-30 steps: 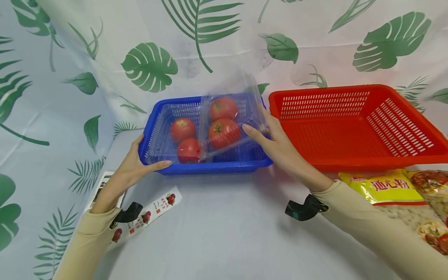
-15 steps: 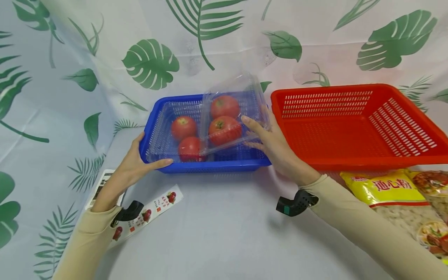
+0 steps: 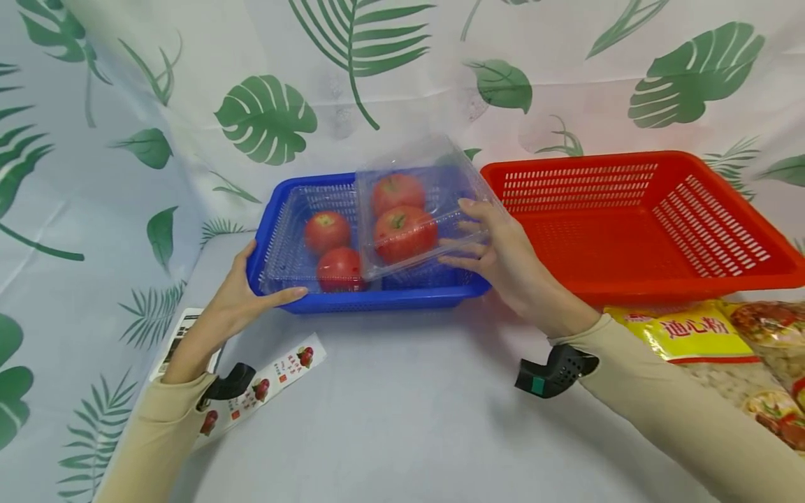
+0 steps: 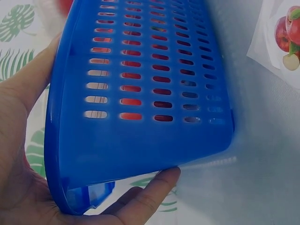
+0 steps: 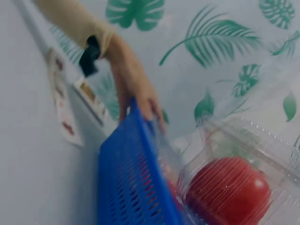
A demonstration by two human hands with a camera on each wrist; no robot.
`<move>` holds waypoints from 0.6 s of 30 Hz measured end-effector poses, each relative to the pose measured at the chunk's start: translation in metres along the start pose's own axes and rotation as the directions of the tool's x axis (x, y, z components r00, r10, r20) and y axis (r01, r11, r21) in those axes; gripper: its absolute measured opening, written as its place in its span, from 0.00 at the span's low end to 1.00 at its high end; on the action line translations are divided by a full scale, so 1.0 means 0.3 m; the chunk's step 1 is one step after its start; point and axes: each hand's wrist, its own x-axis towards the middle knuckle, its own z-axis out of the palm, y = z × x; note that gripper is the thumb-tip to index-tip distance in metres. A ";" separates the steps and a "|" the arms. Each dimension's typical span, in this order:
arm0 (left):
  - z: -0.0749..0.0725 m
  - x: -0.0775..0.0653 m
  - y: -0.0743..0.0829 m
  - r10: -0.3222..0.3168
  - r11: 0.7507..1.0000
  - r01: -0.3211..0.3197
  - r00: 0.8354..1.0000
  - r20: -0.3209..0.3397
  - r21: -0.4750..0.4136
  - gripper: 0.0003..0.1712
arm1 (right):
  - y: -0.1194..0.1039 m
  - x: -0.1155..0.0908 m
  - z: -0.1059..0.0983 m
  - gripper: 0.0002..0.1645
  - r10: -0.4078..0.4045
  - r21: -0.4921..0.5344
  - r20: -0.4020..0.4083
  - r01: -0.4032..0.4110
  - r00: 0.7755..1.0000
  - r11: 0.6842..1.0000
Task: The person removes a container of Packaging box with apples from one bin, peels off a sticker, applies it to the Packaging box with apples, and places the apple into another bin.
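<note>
A blue plastic basket [image 3: 377,300] holds a hinged clear plastic container [image 3: 286,244] whose lid [image 3: 415,155] leans over to the right. Two round red fruits [image 3: 327,233] sit in the left part; two more, one with a green stem end, show through the lid. My left hand [image 3: 235,297] grips the basket's left end, thumb on the front rim; in the left wrist view its fingers reach beneath the rim. At the lid's right edge, my right hand [image 3: 518,269] holds it loosely, thumb in front and fingers spread behind the plastic. The right wrist view shows a fruit [image 5: 227,192] up close.
A red basket [image 3: 604,286] stands directly right of the blue one. Below it lie yellow-topped bags [image 3: 704,339] of pale food. On the left, a strip of fruit-printed labels [image 3: 283,374] and a black-and-white printed card [image 3: 179,339] lie partly under my left arm.
My right thumb has slid up and right along the lid, and its fingers have spread behind the plastic. The lid leans slightly further right. My left hand keeps its place on the basket.
</note>
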 end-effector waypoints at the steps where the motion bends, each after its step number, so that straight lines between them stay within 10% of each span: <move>1: 0.000 -0.001 0.002 -0.004 1.000 0.004 1.000 0.001 0.007 0.75 | -0.011 -0.014 -0.004 0.42 0.002 0.006 0.013 -0.002 1.000 1.000; 18: 0.005 -0.015 -0.001 -0.055 0.998 0.055 0.998 0.019 0.017 0.76 | -0.004 -0.265 -0.137 0.36 -0.086 -0.007 0.244 0.090 0.966 0.996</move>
